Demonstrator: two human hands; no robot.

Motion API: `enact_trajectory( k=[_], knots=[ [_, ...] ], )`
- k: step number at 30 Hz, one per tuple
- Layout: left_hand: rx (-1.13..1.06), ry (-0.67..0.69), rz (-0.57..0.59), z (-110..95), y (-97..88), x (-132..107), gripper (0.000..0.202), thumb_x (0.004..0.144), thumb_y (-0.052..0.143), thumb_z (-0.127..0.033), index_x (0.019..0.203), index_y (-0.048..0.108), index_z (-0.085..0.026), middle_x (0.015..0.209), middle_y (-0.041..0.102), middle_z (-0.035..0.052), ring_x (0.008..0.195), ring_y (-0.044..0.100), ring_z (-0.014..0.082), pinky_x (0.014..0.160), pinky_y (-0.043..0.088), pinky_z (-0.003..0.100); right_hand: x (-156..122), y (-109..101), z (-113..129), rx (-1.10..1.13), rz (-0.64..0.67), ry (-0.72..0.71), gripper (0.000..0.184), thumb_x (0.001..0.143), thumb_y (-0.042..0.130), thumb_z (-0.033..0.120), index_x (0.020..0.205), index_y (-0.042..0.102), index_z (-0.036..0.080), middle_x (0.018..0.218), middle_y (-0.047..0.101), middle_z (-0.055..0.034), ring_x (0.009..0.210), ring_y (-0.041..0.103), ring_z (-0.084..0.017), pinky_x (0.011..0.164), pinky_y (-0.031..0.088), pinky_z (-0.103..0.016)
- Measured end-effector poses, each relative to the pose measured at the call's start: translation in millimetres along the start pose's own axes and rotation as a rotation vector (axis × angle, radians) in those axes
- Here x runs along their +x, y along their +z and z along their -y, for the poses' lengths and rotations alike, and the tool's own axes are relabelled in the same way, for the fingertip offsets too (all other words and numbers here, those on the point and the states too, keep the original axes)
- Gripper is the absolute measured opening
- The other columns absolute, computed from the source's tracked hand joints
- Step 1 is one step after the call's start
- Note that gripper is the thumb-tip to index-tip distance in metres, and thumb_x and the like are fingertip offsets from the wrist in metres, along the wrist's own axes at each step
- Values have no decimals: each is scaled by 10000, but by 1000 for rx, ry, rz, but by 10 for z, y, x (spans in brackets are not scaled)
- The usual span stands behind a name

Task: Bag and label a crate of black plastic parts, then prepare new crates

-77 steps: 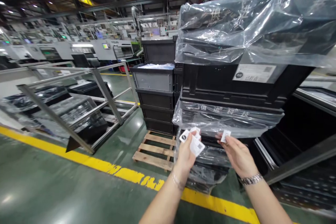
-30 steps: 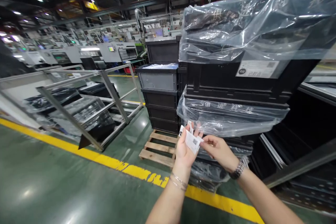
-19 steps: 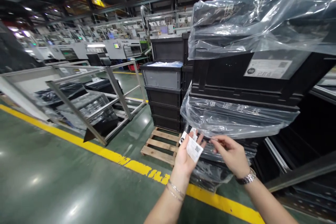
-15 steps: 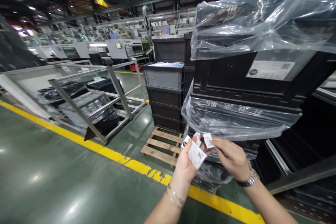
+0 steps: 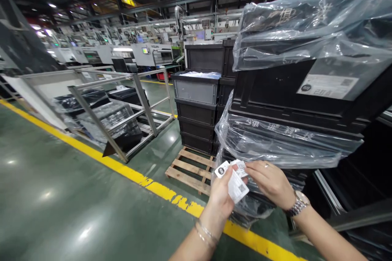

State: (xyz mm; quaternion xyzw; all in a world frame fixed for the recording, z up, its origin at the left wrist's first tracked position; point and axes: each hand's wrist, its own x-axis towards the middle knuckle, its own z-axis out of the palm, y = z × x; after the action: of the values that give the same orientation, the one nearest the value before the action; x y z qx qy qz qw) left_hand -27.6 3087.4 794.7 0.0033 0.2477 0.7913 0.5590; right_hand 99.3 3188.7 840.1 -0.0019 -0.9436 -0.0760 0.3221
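Note:
My left hand (image 5: 221, 195) is closed round a white printed label (image 5: 236, 186) with a black round mark and a square code. Beside it, my right hand (image 5: 271, 181) pinches a smaller white label (image 5: 241, 169) with large dark characters, close against the first one. Whether the two labels touch is hard to make out. Both hands are in front of a stack of black crates (image 5: 275, 94) draped in clear plastic film (image 5: 281, 138). On the upper crate a similar white label (image 5: 327, 85) shows below the film.
Left of the wrapped stack stand a grey crate (image 5: 196, 90) and several black crates (image 5: 196, 113), with a wooden pallet (image 5: 190, 175) in front. A metal frame cart (image 5: 142, 102) holds wrapped goods. A yellow line (image 5: 122, 167) crosses the green floor (image 5: 70, 208).
The view has turned slightly left, so the surroundings sit further right. The small label in my right hand has come closer to the label in my left hand.

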Motion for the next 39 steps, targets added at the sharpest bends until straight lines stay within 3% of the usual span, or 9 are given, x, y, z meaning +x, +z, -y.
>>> enact_trajectory(
  k=[11,15,18,21,23,25,30,36,39],
  knots=[
    [-6,99,89,31,52,-97,282,771,696,-291,990,692,-114,997,712,111,831,670,192,834,519,326,100,5,-33,-3,10,37,210,886,471,111,1028,616,166,1021,641,-86,917,569,-179,782,465,-328],
    [32,103,107,70,55,-77,289,756,710,-300,977,700,-114,970,713,100,804,666,179,804,518,307,134,-11,-16,-31,24,18,219,886,458,124,1005,636,171,906,621,-79,813,542,-179,694,441,-323],
    [35,97,75,83,40,-20,279,731,734,-290,944,705,-114,915,719,95,759,663,167,761,518,291,116,-32,9,11,104,49,288,887,431,116,1098,610,193,919,617,-75,822,539,-182,701,437,-326],
    [13,104,20,88,5,34,289,714,747,-297,936,700,-117,878,724,94,741,668,169,742,516,285,50,-35,84,79,106,181,297,904,428,145,1155,570,215,1011,626,-68,906,551,-182,785,433,-327],
    [5,112,3,105,-21,47,303,719,743,-308,950,695,-118,883,725,100,764,674,178,757,516,288,-3,-16,170,122,34,339,166,915,458,230,958,617,210,889,629,-49,822,561,-165,742,426,-303],
    [19,107,16,145,-43,45,317,736,728,-318,976,690,-116,907,725,106,790,676,184,766,515,289,-47,23,262,162,20,513,200,897,505,340,772,596,213,749,592,-25,693,540,-145,647,403,-285],
    [64,109,78,307,-75,44,336,764,701,-324,1017,675,-104,965,719,121,834,684,225,797,520,333,-125,175,336,339,226,851,266,769,627,490,765,599,225,702,588,3,620,516,-148,568,358,-273],
    [32,64,152,424,-49,66,352,811,643,-350,1028,669,-74,1029,702,161,972,661,273,909,491,381,-242,237,197,775,175,1017,358,742,610,528,687,572,176,595,538,13,558,453,-125,537,329,-259],
    [11,28,170,478,5,73,379,838,601,-373,1023,676,-50,1022,701,182,1042,635,282,949,474,375,-283,183,145,832,159,1024,401,755,580,551,635,552,169,582,501,17,557,412,-115,540,312,-260]
  ],
)
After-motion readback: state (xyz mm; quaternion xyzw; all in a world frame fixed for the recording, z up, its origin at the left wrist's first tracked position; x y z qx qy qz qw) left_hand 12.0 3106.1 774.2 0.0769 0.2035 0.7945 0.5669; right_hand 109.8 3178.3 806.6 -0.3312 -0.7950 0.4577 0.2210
